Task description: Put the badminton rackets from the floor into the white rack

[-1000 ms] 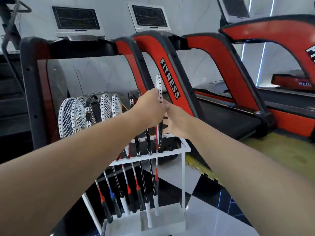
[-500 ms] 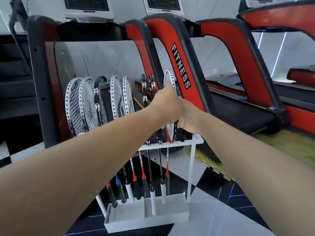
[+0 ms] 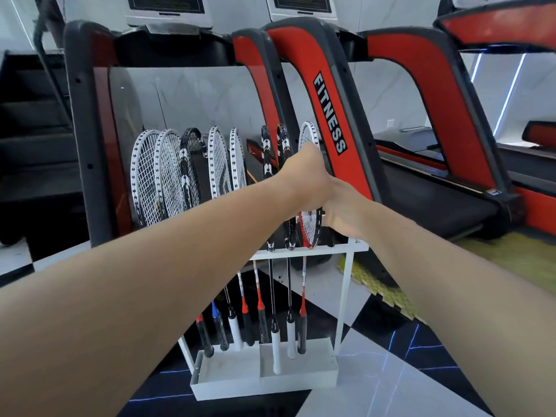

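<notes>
Standing behind the white rack (image 3: pixel 313 250), red and grey treadmills (image 3: pixel 340 94) are seen from 10 to 2 o'clock; "FITNESS" is printed on one upright. Seven rackets (image 3: pixel 168 173) are lined up in the rack, handles down. At the rack's right end, an eighth, the red-framed racket (image 3: pixel 310 227), is gripped at its head by the left hand (image 3: pixel 304 179), fingers curled. The right hand (image 3: pixel 346 212) is curled against that racket's far side; its exact grip cannot be told.

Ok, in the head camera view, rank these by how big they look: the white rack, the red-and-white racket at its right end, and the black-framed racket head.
Largest to smallest, as they look:
1. white rack
2. red-and-white racket, partly hidden by both hands
3. black-framed racket head, only its head counted

The rack is nearest at its base, but the order looks clear anyway.
</notes>
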The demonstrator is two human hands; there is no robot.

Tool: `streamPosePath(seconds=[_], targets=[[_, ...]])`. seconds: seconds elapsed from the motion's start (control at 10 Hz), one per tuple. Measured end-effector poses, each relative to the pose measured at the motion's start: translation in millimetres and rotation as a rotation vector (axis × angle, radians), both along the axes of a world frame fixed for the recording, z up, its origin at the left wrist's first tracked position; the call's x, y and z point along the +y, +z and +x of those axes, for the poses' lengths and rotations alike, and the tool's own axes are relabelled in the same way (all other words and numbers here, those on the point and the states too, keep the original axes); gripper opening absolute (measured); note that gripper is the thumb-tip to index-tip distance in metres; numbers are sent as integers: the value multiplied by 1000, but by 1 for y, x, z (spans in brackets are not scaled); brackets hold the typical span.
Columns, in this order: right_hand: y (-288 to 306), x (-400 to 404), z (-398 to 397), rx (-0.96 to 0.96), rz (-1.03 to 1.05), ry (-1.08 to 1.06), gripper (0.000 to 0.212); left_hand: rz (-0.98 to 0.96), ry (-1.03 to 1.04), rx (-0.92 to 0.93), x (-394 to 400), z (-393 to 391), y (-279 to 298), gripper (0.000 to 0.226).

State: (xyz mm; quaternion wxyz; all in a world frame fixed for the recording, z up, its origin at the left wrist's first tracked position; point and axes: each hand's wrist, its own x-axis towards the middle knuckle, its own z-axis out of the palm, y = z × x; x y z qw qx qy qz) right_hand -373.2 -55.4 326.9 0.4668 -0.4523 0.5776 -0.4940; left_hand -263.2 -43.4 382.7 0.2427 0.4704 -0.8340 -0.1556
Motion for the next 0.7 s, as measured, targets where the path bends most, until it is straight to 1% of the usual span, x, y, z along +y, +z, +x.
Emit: streamPosePath(seconds=[0.1, 0.2, 0.3, 0.4, 0.5, 0.6, 0.7], targets=[[1, 4, 3, -26, 19, -40, 55, -46, -39, -38, 5, -2, 5, 18], [3, 9, 3, -49, 25, -59, 58, -167, -53, -339, 11, 2, 2, 42], [2, 10, 5, -42, 14, -74, 63, -29, 15, 112, 10, 6, 11, 10], [4, 20, 5, -69, -11, -46, 68, 44, -58, 171, 16, 12, 14, 41], [5, 30, -1, -45, -23, 35, 74, 108, -65, 264, 26, 26, 20, 46], [9, 40, -8, 12, -52, 41, 71, 129, -73, 332, 35, 45, 25, 36], [19, 57, -11, 84, -122, 1, 55, 95, -41, 375, 46, 71, 29, 24]])
